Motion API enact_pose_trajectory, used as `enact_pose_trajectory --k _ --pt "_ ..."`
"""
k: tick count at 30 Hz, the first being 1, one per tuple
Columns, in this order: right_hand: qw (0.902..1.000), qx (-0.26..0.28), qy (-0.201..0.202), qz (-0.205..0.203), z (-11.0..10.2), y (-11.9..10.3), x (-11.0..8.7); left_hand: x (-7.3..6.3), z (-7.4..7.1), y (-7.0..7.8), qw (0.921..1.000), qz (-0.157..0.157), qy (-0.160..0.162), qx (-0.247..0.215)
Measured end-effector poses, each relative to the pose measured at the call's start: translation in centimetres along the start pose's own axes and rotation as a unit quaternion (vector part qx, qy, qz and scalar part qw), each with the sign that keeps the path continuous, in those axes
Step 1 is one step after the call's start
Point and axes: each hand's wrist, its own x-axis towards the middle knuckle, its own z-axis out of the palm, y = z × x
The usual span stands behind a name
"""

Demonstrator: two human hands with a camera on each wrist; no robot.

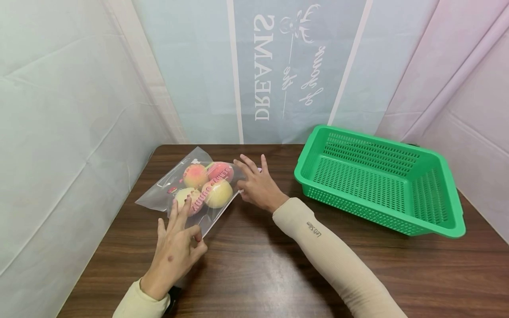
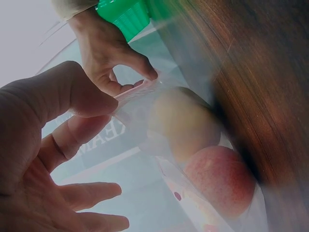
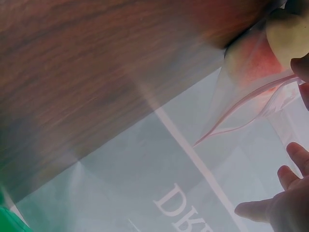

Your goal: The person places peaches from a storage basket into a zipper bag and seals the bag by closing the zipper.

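A clear zip bag (image 1: 153, 199) with pink print lies on the table with several peaches (image 1: 218, 194) inside. At the near end of the bag's mouth, my left hand (image 1: 173, 249) pinches the edge between thumb and index finger, its other fingers spread over the bag. My right hand (image 1: 260, 187) pinches the far end of that edge, its remaining fingers extended. In the right wrist view, the pink zip strip (image 3: 241, 104) shows two lips parted near one corner. The left wrist view has both hands on the rim, with two peaches (image 2: 221, 181) plainly seen through the plastic.
A green perforated basket (image 1: 377, 181) stands on the right of the brown wooden table (image 1: 254, 260). Behind the table hangs a pale blue cloth (image 1: 199, 66) with lettering. White sheets (image 1: 67, 132) close in the sides.
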Motion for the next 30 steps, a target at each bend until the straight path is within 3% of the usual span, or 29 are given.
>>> enact_pose_trajectory --k 14,30 --pt "0.9996 0.012 -0.009 0.024 0.0 1.0 0.1 0.0 -0.2 -0.2 1.0000 -0.002 -0.008 0.003" --pt "0.9986 -0.011 -0.033 0.039 -0.1 2.0 0.3 -0.1 -0.3 -0.4 0.9998 -0.007 -0.020 -0.001"
